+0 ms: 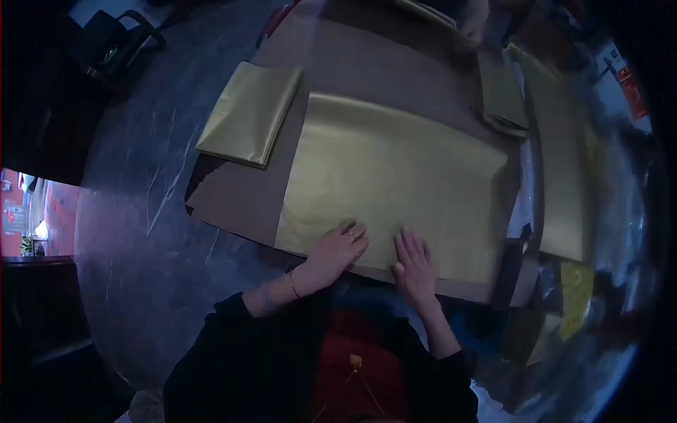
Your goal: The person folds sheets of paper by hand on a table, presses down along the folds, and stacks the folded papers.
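Observation:
A large gold sheet (395, 169) lies spread on a brown board (240, 194), its near edge close to my body. My left hand (338, 250), with a ring and a bracelet, rests on the sheet's near left part. Its fingers are curled together, and whatever may be under them is hidden. Beside it, my right hand (416, 264) presses flat on the sheet near the front edge, fingers stretched out. The sheet's right side shows a slight lift and crease. To the left, a folded gold stack (247, 116) sits partly over the board's edge.
Another person's hand (474, 27) is at the far side. A second gold stack (502, 95) lies at right, beside a long gold strip (557, 155). A yellow patterned piece (577, 296) hangs at lower right. A dark chair (116, 49) stands at upper left.

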### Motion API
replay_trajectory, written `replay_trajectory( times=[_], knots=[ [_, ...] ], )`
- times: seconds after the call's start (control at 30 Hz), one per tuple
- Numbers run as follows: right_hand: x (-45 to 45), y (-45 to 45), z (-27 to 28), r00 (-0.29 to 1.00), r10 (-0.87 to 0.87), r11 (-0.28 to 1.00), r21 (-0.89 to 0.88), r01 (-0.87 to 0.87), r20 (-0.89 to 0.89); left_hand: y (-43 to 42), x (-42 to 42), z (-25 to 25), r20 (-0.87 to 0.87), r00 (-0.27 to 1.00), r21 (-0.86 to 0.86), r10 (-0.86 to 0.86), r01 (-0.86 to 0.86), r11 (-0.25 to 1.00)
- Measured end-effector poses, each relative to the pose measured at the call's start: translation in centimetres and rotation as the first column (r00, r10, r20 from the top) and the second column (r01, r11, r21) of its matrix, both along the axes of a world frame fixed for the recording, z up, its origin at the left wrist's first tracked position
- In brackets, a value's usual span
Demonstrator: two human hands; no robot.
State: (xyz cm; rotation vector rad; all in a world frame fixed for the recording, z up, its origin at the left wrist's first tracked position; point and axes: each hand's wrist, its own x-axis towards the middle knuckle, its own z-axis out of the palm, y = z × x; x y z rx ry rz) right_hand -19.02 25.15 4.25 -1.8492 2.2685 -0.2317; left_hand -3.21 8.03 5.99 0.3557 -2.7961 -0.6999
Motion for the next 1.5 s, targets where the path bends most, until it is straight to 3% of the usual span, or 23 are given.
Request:
replay_trajectory(
  times=[0.07, 0.1, 0.17, 0.2, 0.27, 0.33, 0.37, 0.4, 0.47, 0.6, 0.67, 0.77, 0.87, 0.93, 1.03, 1.1, 1.5],
  knots=[
    [-2.4, 1.9, -0.3, 0.982, -0.188, 0.981, -0.038, 0.188, 0.01, 0.1, 0.0, 0.0, 0.043, 0.999, -0.006, 0.004, -0.004, 1.0],
    [-4.1, 2.9, -0.6, 0.981, -0.192, 0.981, -0.036, 0.192, 0.011, 0.0, 0.0, -0.2, 0.045, 0.999, -0.005, 0.0, 0.0, 1.0],
    [-7.2, 4.8, -1.9, 0.873, -0.487, 0.868, -0.117, 0.483, -0.003, 0.0, -0.1, -0.6, 0.002, 1.0, 0.01, 0.001, -0.001, 1.0],
    [-8.0, 5.1, -2.7, 0.867, -0.498, 0.861, -0.119, 0.494, -0.005, 0.0, -0.1, -0.4, -0.001, 1.0, 0.009, -0.012, 0.012, 1.0],
    [-9.5, 5.3, -3.8, 0.729, -0.677, 0.736, -0.124, 0.665, -0.103, 0.0, -0.3, 0.4, 0.019, 1.0, -0.049, -0.008, 0.009, 0.999],
    [-5.5, 0.7, 1.2, 0.879, -0.475, 0.88, 0.037, 0.474, 0.045, 0.1, -0.4, 0.4, -0.015, 1.0, -0.065, -0.008, 0.007, 0.998],
    [-4.1, -0.3, 0.1, 0.966, -0.26, 0.965, 0.023, 0.26, -0.015, 0.1, -0.5, 0.3, -0.044, 0.999, -0.078, 0.017, -0.021, 0.997],
    [-3.1, -1.3, -1.1, 0.996, -0.027, 0.999, 0.023, 0.029, -0.079, 0.0, -0.5, 0.4, -0.015, 1.0, -0.114, -0.01, 0.009, 0.993],
    [-2.3, -4.1, -0.1, 0.983, 0.182, 0.983, -0.039, -0.181, 0.031, 0.1, -0.7, 0.1, -0.028, 0.999, -0.11, -0.021, 0.018, 0.994],
    [-7.3, -9.8, -1.4, 0.996, 0.075, 0.992, -0.101, -0.079, -0.041, 0.2, -0.5, 0.8, -0.003, 1.0, -0.063, -0.004, 0.003, 0.998],
    [-10.5, -12.4, -1.6, 0.998, -0.054, 0.985, -0.165, 0.052, -0.01, 0.2, -0.6, 0.4, -0.022, 1.0, -0.062, -0.005, 0.004, 0.998],
    [-13.3, -15.1, -2.1, 0.994, -0.096, 0.98, -0.181, 0.087, -0.046, 0.3, -0.8, 0.4, -0.043, 0.999, -0.065, 0.004, -0.006, 0.998],
    [-13.5, -15.5, -2.5, 0.992, -0.106, 0.977, -0.192, 0.091, -0.071, 0.0, -0.5, -0.6, -0.106, 0.994, -0.054, -0.015, 0.01, 0.998],
    [-12.6, -14.9, -2.5, 0.992, -0.103, 0.98, -0.179, 0.088, -0.079, 0.2, -0.5, 0.8, 0.016, 1.0, -0.043, -0.007, 0.008, 0.999],
    [-10.4, -13.0, -1.8, 0.997, -0.044, 0.996, -0.078, 0.04, -0.056, 0.2, -0.5, 0.5, 0.007, 1.0, -0.061, -0.011, 0.011, 0.998],
    [-10.0, -12.2, -2.1, 0.997, -0.011, 0.993, -0.117, 0.002, -0.076, 0.2, -0.3, -0.1, 0.038, 0.999, -0.054, -0.028, 0.03, 0.998],
    [-13.6, -17.3, -2.8, 0.975, -0.223, 0.959, -0.181, 0.217, -0.01, 0.4, -0.2, 0.3, 0.067, 0.995, -0.141, -0.073, 0.082, 0.987]
  ],
)
